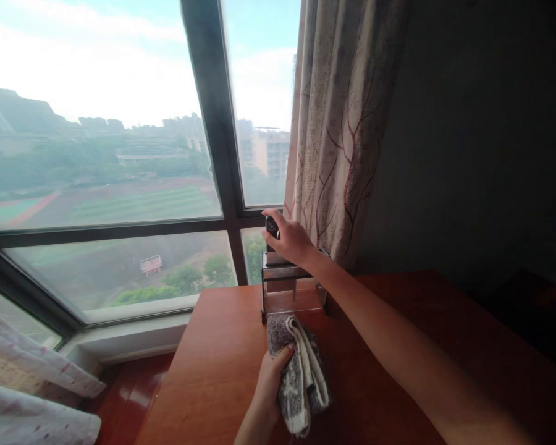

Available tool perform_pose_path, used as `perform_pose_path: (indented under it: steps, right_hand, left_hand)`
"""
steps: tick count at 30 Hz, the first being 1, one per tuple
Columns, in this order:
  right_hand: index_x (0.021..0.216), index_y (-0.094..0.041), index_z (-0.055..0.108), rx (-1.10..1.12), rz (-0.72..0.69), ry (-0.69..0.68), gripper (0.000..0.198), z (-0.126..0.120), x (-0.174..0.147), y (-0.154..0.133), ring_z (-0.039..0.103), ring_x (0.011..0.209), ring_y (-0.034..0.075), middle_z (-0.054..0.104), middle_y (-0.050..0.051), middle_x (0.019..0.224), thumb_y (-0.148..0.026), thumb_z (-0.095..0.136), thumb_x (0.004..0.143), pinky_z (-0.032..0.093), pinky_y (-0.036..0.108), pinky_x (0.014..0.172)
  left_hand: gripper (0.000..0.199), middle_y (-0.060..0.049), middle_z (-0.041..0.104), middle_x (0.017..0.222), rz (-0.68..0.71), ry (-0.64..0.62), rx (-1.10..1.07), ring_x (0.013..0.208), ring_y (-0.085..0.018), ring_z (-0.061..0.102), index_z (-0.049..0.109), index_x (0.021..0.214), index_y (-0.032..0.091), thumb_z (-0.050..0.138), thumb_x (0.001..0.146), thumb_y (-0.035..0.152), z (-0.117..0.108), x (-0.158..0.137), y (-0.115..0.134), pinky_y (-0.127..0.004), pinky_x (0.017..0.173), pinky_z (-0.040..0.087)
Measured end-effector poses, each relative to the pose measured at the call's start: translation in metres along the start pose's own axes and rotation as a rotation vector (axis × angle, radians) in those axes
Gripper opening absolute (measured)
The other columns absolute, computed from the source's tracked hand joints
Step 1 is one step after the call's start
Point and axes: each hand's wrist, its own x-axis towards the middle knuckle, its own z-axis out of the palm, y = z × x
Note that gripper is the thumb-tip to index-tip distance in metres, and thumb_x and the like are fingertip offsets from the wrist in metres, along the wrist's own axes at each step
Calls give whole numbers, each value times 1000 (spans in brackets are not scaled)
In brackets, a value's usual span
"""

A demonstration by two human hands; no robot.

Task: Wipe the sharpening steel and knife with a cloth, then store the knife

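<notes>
My left hand (274, 369) is closed on a folded grey-and-white cloth (301, 377), held low over the front of the table. My right hand (293, 238) reaches forward, thumb and fingers curled round a small dark object (271, 227) with a rounded top. Its exact kind is unclear. Below that hand stands a small clear-sided rack (294, 301) with dark edges, and my wrist and forearm cover part of its top. The cloth is just in front of the rack.
The rack stands on a reddish-brown wooden table (217, 346). Behind it are a dark window frame (234, 224) and a patterned curtain (347, 123). Pale curtain fabric (32, 414) hangs at the lower left, beside the wooden floor (132, 389).
</notes>
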Motion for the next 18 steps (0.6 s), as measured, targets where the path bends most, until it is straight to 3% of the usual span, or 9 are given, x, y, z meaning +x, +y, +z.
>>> perform_pose_path:
  steps: [7, 18]
  right_hand:
    - [140, -21, 34, 5, 118, -46, 56, 17, -16, 6, 68, 81, 26, 71, 7, 91, -36, 50, 88, 48, 32, 72]
    - [133, -23, 40, 60, 177, -55, 48, 33, -33, 9, 68, 86, 25, 69, 7, 98, -36, 51, 88, 48, 30, 71]
  left_hand:
    - [52, -14, 75, 82, 15, 9, 24, 81, -31, 72, 62, 110, 9, 78, 68, 36, 1, 0, 1, -40, 78, 55]
    - [48, -14, 76, 84, -7, 14, 6, 82, -31, 72, 63, 107, 11, 78, 68, 34, 7, -6, 6, -38, 75, 56]
